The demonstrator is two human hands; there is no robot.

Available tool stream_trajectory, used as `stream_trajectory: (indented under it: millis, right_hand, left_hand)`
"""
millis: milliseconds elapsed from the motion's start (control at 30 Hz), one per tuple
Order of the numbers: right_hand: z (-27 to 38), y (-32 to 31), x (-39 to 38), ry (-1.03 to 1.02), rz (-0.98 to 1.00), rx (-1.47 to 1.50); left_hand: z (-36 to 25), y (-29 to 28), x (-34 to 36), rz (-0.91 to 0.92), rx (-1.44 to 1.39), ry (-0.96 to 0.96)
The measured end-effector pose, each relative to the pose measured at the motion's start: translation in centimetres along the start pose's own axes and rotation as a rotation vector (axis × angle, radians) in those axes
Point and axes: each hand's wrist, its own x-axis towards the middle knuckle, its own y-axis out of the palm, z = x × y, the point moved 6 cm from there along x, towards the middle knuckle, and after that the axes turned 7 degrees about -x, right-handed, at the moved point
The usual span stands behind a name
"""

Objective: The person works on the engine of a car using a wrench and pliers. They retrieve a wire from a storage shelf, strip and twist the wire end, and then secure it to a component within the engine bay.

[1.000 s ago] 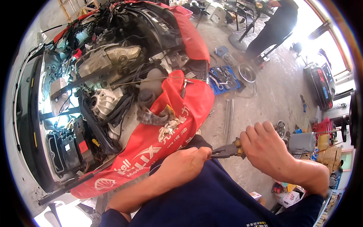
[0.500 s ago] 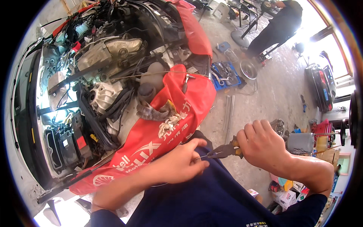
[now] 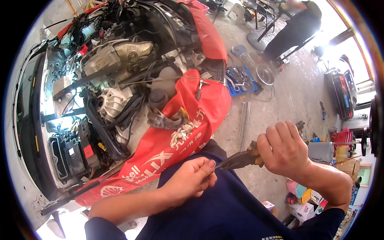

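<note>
My right hand (image 3: 284,150) grips pliers (image 3: 246,157) with dark, yellow-marked handles, jaws angled left over my dark blue shirt (image 3: 216,212). Just left of the jaw tips, my left hand (image 3: 194,178) pinches what looks like a thin wire; most of it is hard to make out. Beyond it lies a red fender cover (image 3: 216,108) on the car, bearing a dirty knit glove (image 3: 162,120), pale crumpled scraps (image 3: 180,136) and a small tool (image 3: 200,88).
An open engine bay (image 3: 112,64) fills the left. On the floor are a blue tool case (image 3: 240,80), a metal bowl (image 3: 265,75) and metal bars (image 3: 244,124). A co-worker (image 3: 288,32) stands at upper right, a dark car part (image 3: 339,94) at right, boxes (image 3: 304,208) lower right.
My left fingers, briefly spread half a second ago, are pinched together again near the jaw tips. My right hand with the pliers has shifted a little to the right.
</note>
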Motion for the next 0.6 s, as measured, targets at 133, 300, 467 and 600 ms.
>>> stream_trajectory:
  millis: [133, 300, 467, 600]
  right_hand:
    - [-0.1, 0.4, 0.1, 0.085, 0.100, 0.093]
    - [0.8, 2.2, -1.2, 0.239, 0.309, 0.455]
    - [2.6, 4.2, -2.2, 0.351, 0.655, 0.930]
    - [4.2, 3.8, -2.2, 0.352, 1.025, 1.363]
  left_hand:
    - [-2.0, -0.2, -0.3, -0.198, 0.306, 0.466]
    - [-3.7, -0.1, -1.2, -0.283, 0.656, 0.828]
    - [-5.0, -0.3, -1.6, -0.220, 0.914, 1.081]
    - [-6.0, 0.7, -2.1, 0.099, 1.105, 1.197]
